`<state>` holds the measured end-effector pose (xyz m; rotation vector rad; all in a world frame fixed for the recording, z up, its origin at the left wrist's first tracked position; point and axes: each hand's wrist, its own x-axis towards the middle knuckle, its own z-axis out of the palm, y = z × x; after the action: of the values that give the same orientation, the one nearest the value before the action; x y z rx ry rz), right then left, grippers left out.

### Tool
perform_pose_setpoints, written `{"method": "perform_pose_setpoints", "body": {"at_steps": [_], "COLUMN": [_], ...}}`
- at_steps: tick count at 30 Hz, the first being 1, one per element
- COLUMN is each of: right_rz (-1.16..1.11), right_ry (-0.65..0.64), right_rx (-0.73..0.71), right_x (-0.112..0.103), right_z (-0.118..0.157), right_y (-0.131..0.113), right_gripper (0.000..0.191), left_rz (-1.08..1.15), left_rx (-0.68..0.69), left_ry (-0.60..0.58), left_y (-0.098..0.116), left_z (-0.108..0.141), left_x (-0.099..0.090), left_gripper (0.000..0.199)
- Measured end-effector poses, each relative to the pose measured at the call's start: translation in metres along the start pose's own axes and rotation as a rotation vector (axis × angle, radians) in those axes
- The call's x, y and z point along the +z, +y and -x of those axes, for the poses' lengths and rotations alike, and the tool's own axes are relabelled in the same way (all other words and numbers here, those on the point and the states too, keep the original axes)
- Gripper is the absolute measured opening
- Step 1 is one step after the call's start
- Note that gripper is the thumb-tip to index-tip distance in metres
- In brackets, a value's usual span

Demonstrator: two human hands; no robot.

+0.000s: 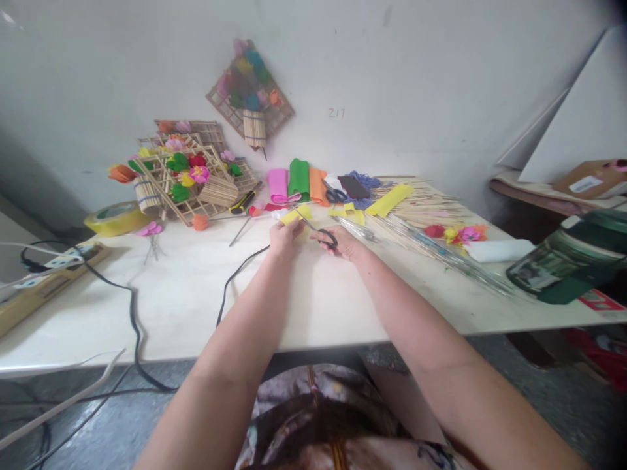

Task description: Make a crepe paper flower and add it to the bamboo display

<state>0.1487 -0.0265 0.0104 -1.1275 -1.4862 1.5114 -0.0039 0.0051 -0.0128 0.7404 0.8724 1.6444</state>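
Observation:
Both my arms reach over the white table. My left hand [285,236] is closed on a piece of yellow crepe paper [296,214]. In my right hand [343,244] is a pair of scissors [325,236] with dark handles, fingers through the loops. Its blades point up and left to the edge of the yellow paper; whether they are parted is too small to tell. More yellow strips [390,200] lie beyond my right hand. Rolls of pink [278,186], green [299,181] and orange [318,188] paper are lined up at the back.
At the left are stick trellises with paper flowers [183,170], yellow tape [116,219], a power strip [53,277] and a black cable [132,307]. Bamboo sticks [426,209], wires [450,261] and a green bottle [568,254] occupy the right. A phone [353,187] lies at the back.

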Motion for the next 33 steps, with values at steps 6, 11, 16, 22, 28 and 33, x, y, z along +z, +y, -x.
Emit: {"method": "perform_pose_setpoints", "body": {"at_steps": [6,11,16,22,28,33], "right_rz": [0.022,0.024,-0.003,-0.008,-0.011,-0.005], "right_ry": [-0.010,-0.014,-0.040,-0.033,-0.032,-0.028], "right_rx": [-0.026,-0.037,-0.056,-0.012,0.012,0.010], "right_x": [-0.003,-0.008,-0.013,-0.014,-0.015,-0.013], "right_z": [0.001,0.001,0.000,0.002,-0.001,0.001], "right_y": [-0.003,-0.003,-0.002,-0.004,-0.001,-0.002], "right_gripper": [0.032,0.033,0.032,0.029,0.031,0.031], "left_rz": [-0.027,-0.027,-0.024,-0.004,0.010,0.000], "left_rx": [-0.009,-0.009,-0.019,0.002,0.000,-0.009], "left_ry": [0.000,-0.013,-0.037,-0.071,-0.084,-0.091], "left_y": [-0.001,0.000,-0.001,0.001,0.002,0.002], "left_z": [-0.001,-0.001,-0.003,-0.001,0.001,0.001], "left_x": [0.000,0.000,-0.002,-0.002,-0.001,-0.001], "left_gripper": [0.021,0.020,0.022,0.022,0.022,0.024]}}
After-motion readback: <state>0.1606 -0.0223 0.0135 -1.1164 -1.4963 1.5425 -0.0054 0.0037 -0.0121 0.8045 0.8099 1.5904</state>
